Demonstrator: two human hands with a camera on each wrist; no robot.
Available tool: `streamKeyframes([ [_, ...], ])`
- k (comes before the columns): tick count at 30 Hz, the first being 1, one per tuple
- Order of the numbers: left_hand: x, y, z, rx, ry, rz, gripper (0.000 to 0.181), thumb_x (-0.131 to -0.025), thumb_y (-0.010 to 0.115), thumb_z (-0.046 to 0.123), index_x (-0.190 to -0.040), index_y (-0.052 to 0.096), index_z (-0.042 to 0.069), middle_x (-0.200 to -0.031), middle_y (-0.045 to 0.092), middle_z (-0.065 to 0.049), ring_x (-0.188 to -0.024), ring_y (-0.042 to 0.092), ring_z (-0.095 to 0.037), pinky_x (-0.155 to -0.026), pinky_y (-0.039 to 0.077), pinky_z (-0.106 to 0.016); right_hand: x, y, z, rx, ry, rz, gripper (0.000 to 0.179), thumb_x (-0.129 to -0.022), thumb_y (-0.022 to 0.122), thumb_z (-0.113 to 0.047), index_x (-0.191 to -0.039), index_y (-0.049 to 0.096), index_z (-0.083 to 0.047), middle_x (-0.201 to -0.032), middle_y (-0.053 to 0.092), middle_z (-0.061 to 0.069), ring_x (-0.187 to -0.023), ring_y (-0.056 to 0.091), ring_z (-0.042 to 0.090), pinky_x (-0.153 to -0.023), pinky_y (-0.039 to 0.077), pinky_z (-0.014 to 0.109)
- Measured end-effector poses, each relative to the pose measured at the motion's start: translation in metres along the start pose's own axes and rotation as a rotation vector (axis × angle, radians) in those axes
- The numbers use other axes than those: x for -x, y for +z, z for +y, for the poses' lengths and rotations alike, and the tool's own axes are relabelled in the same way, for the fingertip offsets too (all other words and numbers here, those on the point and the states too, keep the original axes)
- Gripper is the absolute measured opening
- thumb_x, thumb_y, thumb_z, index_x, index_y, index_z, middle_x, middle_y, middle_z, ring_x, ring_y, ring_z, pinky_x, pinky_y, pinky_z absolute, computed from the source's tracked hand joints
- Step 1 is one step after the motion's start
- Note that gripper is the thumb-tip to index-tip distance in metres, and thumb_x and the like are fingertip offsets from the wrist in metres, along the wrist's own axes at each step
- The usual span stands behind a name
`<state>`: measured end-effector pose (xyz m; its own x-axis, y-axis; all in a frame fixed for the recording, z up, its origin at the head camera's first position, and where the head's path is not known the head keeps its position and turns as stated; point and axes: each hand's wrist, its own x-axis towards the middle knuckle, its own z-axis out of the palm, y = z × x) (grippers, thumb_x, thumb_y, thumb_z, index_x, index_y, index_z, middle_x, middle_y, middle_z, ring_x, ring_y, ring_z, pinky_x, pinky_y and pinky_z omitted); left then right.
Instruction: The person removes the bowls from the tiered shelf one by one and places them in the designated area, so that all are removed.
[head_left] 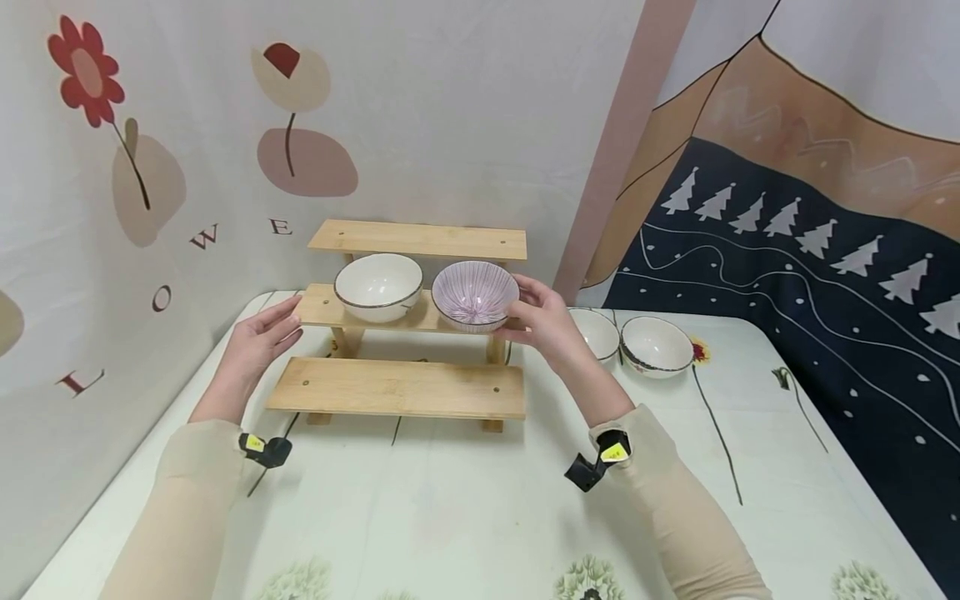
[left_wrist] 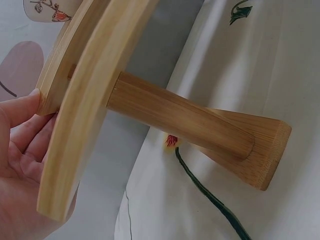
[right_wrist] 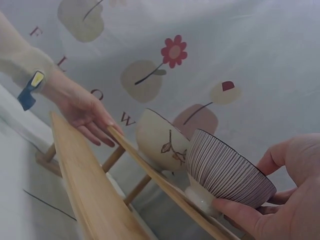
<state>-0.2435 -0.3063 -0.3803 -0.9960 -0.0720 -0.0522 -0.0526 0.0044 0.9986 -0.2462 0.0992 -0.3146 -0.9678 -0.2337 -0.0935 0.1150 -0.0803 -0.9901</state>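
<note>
A bamboo three-tier rack stands on the table. On its middle shelf, the purple-striped bowl sits at the right, its foot at the board. My right hand grips that bowl from the right, with the thumb low on its side and the other fingers behind. Left of it on the same shelf is a white bowl with a dark rim and a branch pattern outside. At the shelf's left end, my left hand touches the board with extended fingers, the thumb at the end edge.
Two more white bowls stand on the table right of the rack; the nearer-to-rack bowl is partly hidden by my right arm, and a patterned bowl sits beside it. A printed cloth wall rises right behind the rack.
</note>
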Motion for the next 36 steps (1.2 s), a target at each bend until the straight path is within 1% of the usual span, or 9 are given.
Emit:
streamKeyframes([
  [5, -0.001, 0.001, 0.000, 0.012, 0.000, 0.001, 0.072, -0.097, 0.065, 0.025, -0.155, 0.028, 0.004, -0.163, 0.018, -0.018, -0.091, 0.060, 0.019, -0.096, 0.050, -0.009, 0.003, -0.006, 0.000, 0.028, -0.007, 0.001, 0.058, -0.098, 0.048, 0.001, -0.153, 0.034, -0.007, -0.149, 0.047, 0.016, -0.129, 0.053, 0.031, -0.098, 0.059, 0.044],
  [10, -0.001, 0.001, 0.000, 0.006, -0.002, 0.002, 0.072, -0.097, 0.065, 0.025, -0.155, 0.028, 0.005, -0.163, 0.018, -0.017, -0.091, 0.060, 0.019, -0.097, 0.049, -0.011, 0.005, -0.011, 0.000, 0.019, -0.002, 0.009, 0.059, -0.097, 0.048, 0.002, -0.153, 0.035, -0.007, -0.149, 0.047, 0.016, -0.128, 0.053, 0.030, -0.096, 0.061, 0.041],
  [16, -0.002, 0.000, 0.000, -0.005, -0.005, -0.001, 0.070, -0.098, 0.063, 0.025, -0.156, 0.028, 0.006, -0.164, 0.017, -0.017, -0.093, 0.059, 0.019, -0.099, 0.048, -0.012, 0.008, -0.017, 0.000, 0.004, 0.004, 0.020, 0.060, -0.096, 0.048, 0.004, -0.153, 0.034, -0.007, -0.149, 0.047, 0.016, -0.126, 0.053, 0.027, -0.096, 0.061, 0.042],
  [19, -0.002, -0.001, 0.000, -0.010, 0.000, -0.003, 0.070, -0.098, 0.063, 0.025, -0.156, 0.028, 0.005, -0.164, 0.017, -0.016, -0.095, 0.059, 0.019, -0.099, 0.048, -0.011, 0.010, -0.020, -0.001, 0.015, -0.001, 0.020, 0.059, -0.097, 0.049, 0.003, -0.153, 0.034, -0.007, -0.149, 0.047, 0.017, -0.126, 0.054, 0.027, -0.094, 0.062, 0.040],
  [23, -0.001, -0.001, 0.000, -0.021, 0.004, -0.001, 0.070, -0.098, 0.063, 0.026, -0.156, 0.028, 0.006, -0.164, 0.017, -0.016, -0.098, 0.059, 0.019, -0.099, 0.048, -0.010, 0.014, -0.024, -0.003, 0.033, -0.004, 0.026, 0.059, -0.098, 0.050, 0.001, -0.154, 0.034, -0.008, -0.150, 0.047, 0.016, -0.127, 0.053, 0.029, -0.094, 0.061, 0.041],
  [26, -0.001, 0.000, 0.000, -0.024, 0.005, -0.003, 0.070, -0.098, 0.063, 0.026, -0.156, 0.028, 0.006, -0.164, 0.017, -0.016, -0.099, 0.059, 0.019, -0.099, 0.048, -0.010, 0.017, -0.027, -0.003, 0.040, 0.004, 0.035, 0.058, -0.098, 0.051, 0.000, -0.153, 0.035, -0.009, -0.149, 0.048, 0.015, -0.125, 0.054, 0.027, -0.096, 0.061, 0.041],
  [31, -0.001, -0.001, -0.001, -0.019, 0.005, -0.005, 0.070, -0.099, 0.062, 0.025, -0.156, 0.028, 0.005, -0.165, 0.017, -0.016, -0.098, 0.059, 0.019, -0.100, 0.048, -0.011, 0.021, -0.032, -0.003, 0.055, 0.000, 0.038, 0.058, -0.098, 0.049, 0.001, -0.153, 0.035, -0.008, -0.149, 0.048, 0.016, -0.122, 0.055, 0.026, -0.097, 0.060, 0.044],
  [36, -0.001, -0.001, -0.001, -0.021, 0.002, -0.002, 0.069, -0.099, 0.062, 0.025, -0.156, 0.028, 0.006, -0.165, 0.017, -0.015, -0.103, 0.058, 0.017, -0.100, 0.047, -0.010, 0.026, -0.038, -0.001, 0.080, -0.004, 0.042, 0.061, -0.096, 0.047, 0.003, -0.154, 0.035, -0.008, -0.150, 0.047, 0.015, -0.125, 0.053, 0.027, -0.097, 0.060, 0.044],
])
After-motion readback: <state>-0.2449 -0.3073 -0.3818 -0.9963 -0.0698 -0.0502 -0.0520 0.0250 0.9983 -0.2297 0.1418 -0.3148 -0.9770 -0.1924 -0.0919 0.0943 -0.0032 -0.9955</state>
